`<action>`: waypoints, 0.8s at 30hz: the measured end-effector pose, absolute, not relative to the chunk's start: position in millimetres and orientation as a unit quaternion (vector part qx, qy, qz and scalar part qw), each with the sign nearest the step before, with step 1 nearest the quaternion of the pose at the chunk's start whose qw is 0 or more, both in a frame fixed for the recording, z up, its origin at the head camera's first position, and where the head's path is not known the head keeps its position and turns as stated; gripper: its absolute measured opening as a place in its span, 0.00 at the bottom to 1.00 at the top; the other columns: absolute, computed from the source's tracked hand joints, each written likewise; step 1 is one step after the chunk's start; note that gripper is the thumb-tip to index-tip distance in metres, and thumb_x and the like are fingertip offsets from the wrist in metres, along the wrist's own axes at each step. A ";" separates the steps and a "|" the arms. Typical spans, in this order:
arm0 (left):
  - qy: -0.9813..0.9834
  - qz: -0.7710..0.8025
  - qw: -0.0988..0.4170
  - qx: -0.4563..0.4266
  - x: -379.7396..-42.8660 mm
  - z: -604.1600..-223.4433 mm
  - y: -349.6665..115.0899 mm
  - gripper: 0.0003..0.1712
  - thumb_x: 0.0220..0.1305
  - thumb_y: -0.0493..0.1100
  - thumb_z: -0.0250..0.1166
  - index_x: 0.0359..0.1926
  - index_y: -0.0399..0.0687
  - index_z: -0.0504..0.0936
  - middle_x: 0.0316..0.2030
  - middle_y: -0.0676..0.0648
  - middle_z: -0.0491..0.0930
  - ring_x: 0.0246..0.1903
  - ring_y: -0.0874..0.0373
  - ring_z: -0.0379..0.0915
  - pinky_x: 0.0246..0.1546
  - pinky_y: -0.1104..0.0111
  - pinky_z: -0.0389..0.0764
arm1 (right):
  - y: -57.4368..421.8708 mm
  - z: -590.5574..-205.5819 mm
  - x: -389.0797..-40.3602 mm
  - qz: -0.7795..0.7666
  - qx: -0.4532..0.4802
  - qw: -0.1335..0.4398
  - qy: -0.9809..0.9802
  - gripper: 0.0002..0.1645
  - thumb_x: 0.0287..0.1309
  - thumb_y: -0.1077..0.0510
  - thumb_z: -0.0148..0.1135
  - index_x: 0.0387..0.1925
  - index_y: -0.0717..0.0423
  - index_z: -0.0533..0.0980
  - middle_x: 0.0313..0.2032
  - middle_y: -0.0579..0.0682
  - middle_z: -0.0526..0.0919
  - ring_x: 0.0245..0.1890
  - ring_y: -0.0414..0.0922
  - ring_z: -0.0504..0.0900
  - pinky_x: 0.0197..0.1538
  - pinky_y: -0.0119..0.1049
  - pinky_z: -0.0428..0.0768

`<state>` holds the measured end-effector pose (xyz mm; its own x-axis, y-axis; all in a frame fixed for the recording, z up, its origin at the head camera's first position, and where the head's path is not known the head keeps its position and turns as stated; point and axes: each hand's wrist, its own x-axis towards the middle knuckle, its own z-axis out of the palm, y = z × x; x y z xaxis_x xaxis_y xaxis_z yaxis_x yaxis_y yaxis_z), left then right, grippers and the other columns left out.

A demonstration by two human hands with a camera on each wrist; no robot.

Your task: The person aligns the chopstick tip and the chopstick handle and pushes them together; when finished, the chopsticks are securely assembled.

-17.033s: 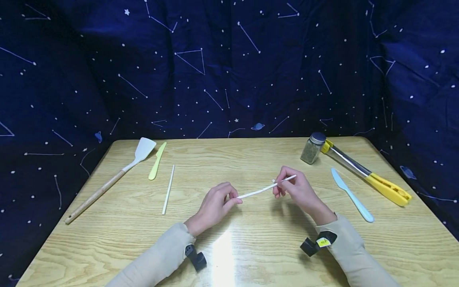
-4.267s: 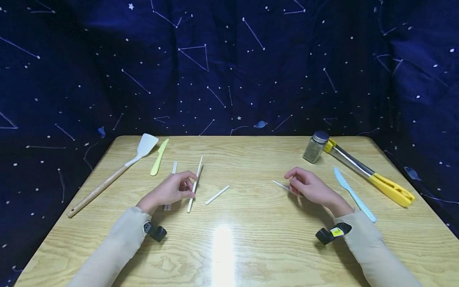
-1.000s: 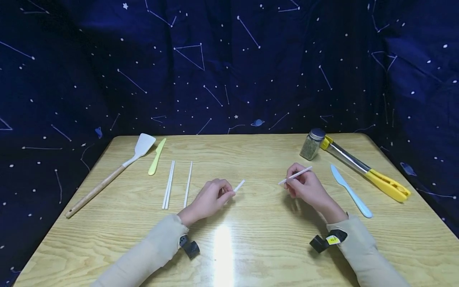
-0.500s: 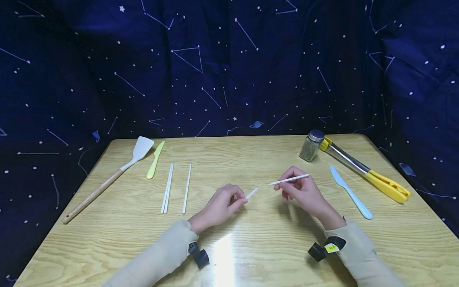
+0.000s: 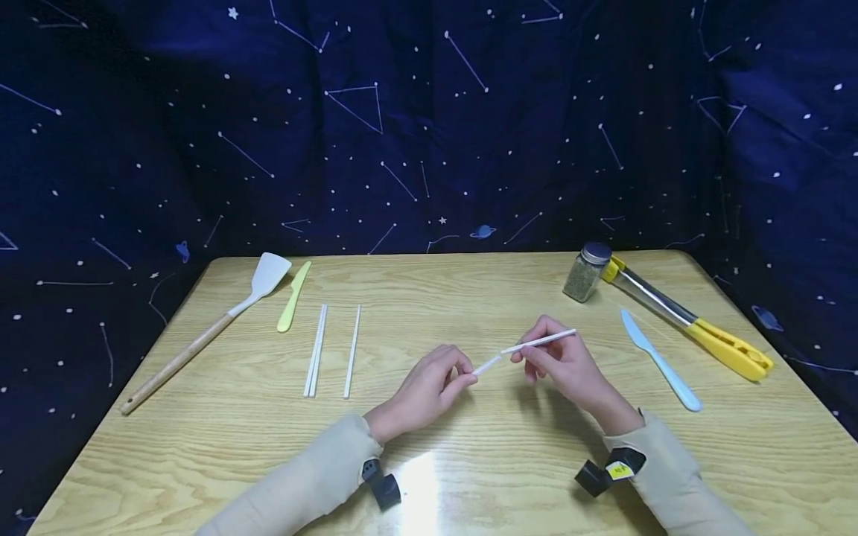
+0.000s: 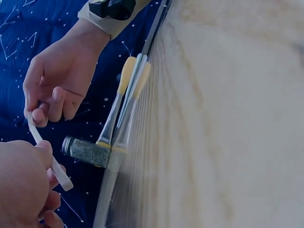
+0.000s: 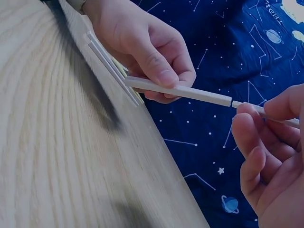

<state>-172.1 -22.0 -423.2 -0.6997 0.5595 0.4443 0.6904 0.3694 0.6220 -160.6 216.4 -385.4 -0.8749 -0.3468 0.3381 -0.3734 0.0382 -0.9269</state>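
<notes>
My left hand [image 5: 432,387] pinches a short white chopstick half [image 7: 204,96] between thumb and fingers. Across from it, my right hand [image 5: 559,365] pinches a second, slimmer chopstick half [image 5: 550,339], whose rear end sticks out past the knuckles. Both pieces are held above the wooden table [image 5: 429,298], nearly end to end; in the right wrist view a thin dark gap shows between their facing tips. To the left lie two full-length white chopsticks [image 5: 315,353] side by side, and a single chopstick [image 5: 351,353] parallel to them.
At the left lie a white spatula with a wooden handle [image 5: 194,353] and a yellow-green knife [image 5: 293,298]. On the right are a spice jar [image 5: 585,274], yellow-handled tongs [image 5: 690,320] and a light blue knife [image 5: 660,361]. A dark starry cloth [image 5: 429,149] hangs behind.
Over the last second the left hand moved right, bringing its piece close to the right hand's. The third chopstick was let go earlier; both short pieces have been picked up from the table.
</notes>
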 end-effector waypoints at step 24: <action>-0.795 -0.456 0.040 -0.398 -179.3 -429.7 -26.0 0.04 0.66 0.38 0.62 0.35 0.45 0.74 0.23 0.52 0.68 0.22 0.68 0.58 0.22 0.77 0.64 | 221.8 -388.2 -161.7 0.625 0.226 -0.046 -0.746 0.04 0.63 0.72 0.53 0.31 0.70 0.68 0.27 0.43 0.83 0.18 0.40 0.75 0.22 0.31 0.76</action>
